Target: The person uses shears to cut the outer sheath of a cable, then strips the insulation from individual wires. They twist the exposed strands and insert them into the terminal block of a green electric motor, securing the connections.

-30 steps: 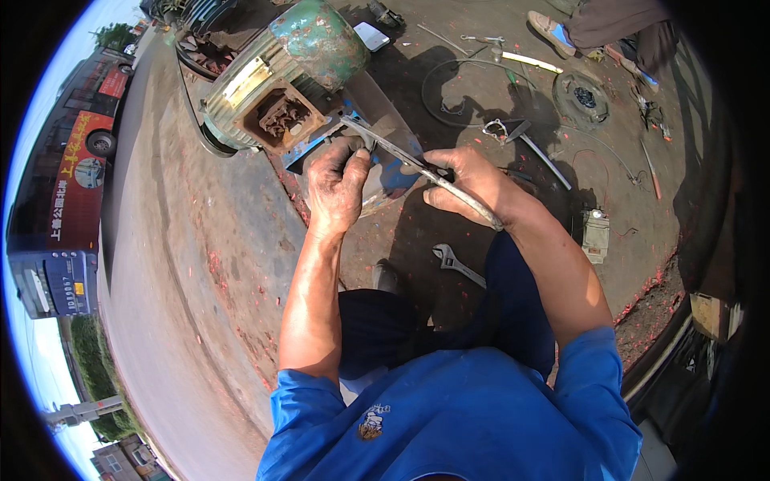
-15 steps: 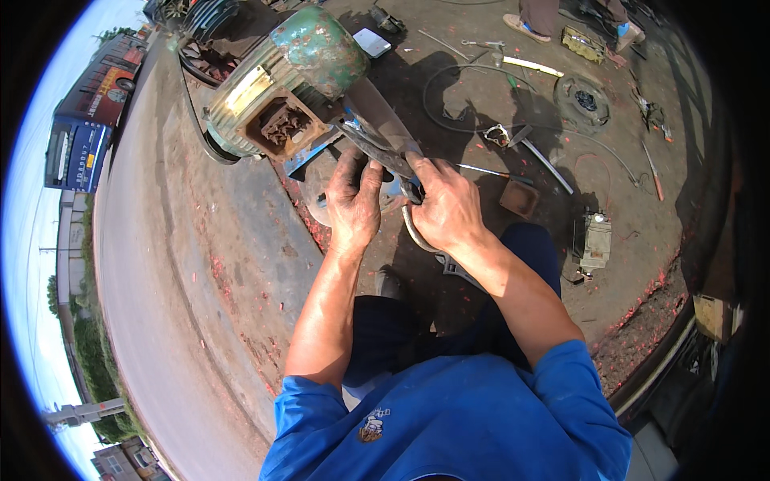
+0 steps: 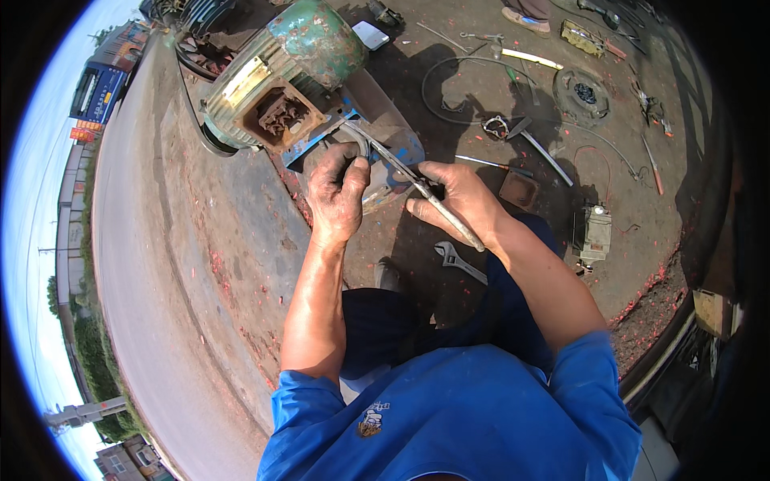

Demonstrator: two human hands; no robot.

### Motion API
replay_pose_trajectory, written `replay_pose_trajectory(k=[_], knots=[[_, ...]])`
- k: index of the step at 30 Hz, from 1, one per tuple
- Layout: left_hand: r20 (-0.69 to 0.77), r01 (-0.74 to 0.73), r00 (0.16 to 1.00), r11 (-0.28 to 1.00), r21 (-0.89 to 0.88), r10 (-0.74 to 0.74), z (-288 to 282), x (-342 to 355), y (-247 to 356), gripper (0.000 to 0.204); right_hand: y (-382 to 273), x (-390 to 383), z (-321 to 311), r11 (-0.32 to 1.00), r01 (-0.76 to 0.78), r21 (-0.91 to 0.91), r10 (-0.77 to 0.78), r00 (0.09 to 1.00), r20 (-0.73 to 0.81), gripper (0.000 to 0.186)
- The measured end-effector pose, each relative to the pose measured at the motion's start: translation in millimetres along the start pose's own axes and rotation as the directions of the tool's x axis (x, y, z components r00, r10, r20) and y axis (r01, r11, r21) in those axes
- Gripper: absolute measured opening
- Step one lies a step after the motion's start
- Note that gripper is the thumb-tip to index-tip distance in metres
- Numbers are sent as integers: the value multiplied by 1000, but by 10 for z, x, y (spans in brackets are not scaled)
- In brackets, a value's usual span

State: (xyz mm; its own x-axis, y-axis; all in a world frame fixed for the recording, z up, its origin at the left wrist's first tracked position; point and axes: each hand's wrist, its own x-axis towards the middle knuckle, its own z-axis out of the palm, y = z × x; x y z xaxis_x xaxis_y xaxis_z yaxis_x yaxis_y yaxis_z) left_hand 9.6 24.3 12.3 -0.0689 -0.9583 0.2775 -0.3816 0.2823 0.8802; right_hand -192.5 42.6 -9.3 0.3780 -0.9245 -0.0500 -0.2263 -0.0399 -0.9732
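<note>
A long, slim dark metal tool with a pale grey end (image 3: pixel 465 228) slants from the motor's base toward my right forearm; its exact kind is unclear. My right hand (image 3: pixel 457 196) closes on its middle, thumb above and fingers beneath. Closed in a loose fist, my left hand (image 3: pixel 337 192) grips a curved grey bar (image 3: pixel 363 143) at the tool's far end. Whether bar and tool are joined I cannot tell. Just beyond stands a worn green electric motor (image 3: pixel 277 80), its square terminal box (image 3: pixel 281 112) uncovered, with rusty parts inside. A blue-painted metal plate (image 3: pixel 409 148) lies under the tool's far part.
An adjustable wrench (image 3: pixel 461 260) lies by my knee. To the right are a hammer (image 3: pixel 541 150), a square rusty cover (image 3: pixel 519 195), a round metal part (image 3: pixel 583 96), a screwdriver (image 3: pixel 653 164) and a grey boxy device (image 3: pixel 595 234). Another person's foot (image 3: pixel 527 22) shows at the top. The road (image 3: pixel 144 264) runs left.
My hands have moved apart, the left one slightly left and the right one outward. The tool now lies straighter and more exposed. The bus on the road is farther off.
</note>
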Motion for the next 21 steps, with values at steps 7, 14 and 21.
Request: replay_pose_trajectory(k=[7,14,21], knots=[[-3,-115,993,988,103,116,192,-50,-39,17,34,10,326,889,56,-454,-275,857,-435,51],[47,-65,997,998,6,64,181,-80,53,27,221,-22,350,991,47,126,13,898,-440,28],[88,54,995,987,-153,-41,104,-134,77,28,-51,152,141,910,330,250,-180,859,-480,55]])
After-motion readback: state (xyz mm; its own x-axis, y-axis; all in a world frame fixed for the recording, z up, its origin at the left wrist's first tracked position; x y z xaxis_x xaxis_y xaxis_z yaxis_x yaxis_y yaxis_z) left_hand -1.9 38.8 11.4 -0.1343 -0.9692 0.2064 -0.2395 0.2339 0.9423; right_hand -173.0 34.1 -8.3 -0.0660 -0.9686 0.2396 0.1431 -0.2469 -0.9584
